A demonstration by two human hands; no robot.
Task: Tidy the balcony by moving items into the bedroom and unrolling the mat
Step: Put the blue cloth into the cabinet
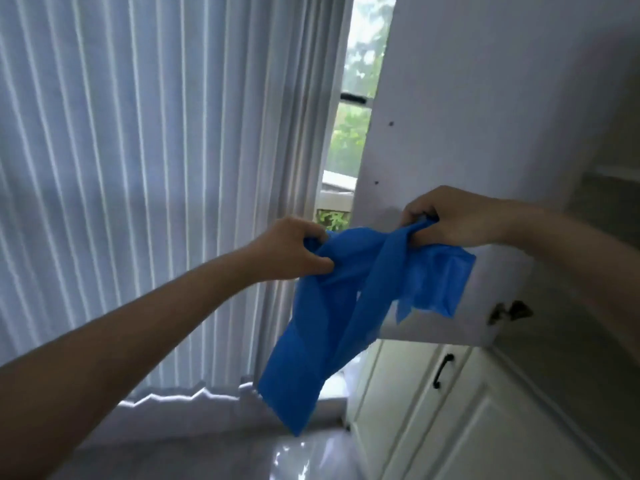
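Note:
A thin blue plastic bag (332,313) hangs in mid-air in front of me, crumpled and twisted, its lower end dangling near the floor. My left hand (294,249) grips its upper left part with curled fingers. My right hand (446,216) grips the upper right part, with a loose flap of the bag hanging below the wrist. Both arms are stretched forward. No mat is in view.
A pale pleated curtain (156,168) covers the left side, with a narrow gap (353,109) showing a window and greenery. A white wall panel (485,98) stands right of the gap. A cream cabinet with a black handle (443,370) is at lower right, above a glossy floor (294,459).

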